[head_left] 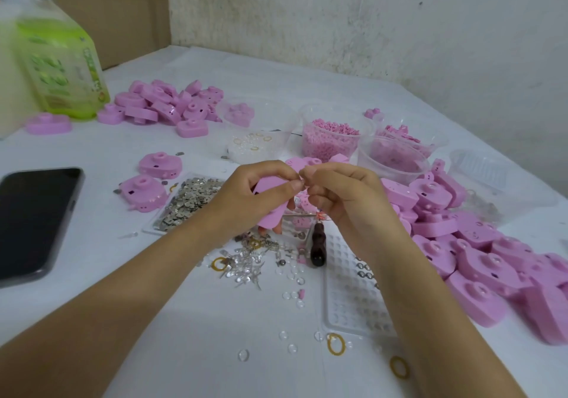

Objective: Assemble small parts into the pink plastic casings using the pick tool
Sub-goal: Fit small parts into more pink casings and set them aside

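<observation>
Pink casing (269, 216), held above the worktop (184, 305) middle, left hand (255, 194) fingers curled round it, right hand (344, 194) fingers pinched on a small part (302, 180) at its top edge; pick tool (318, 250) lies beneath.

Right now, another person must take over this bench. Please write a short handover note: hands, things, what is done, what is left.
Left hand grips one pink casing above the table.
Right hand pinches a small part at the casing's upper edge; too tiny to identify.
Pick tool lies on the table below the hands, unheld.
Metal parts tray sits left of the hands; tubs of pink bits behind; a far-left casing pile and a right casing pile.
Done: cannot tell which pile is finished.
Left: seat this part, probably with the pick tool, then the other casings.
</observation>
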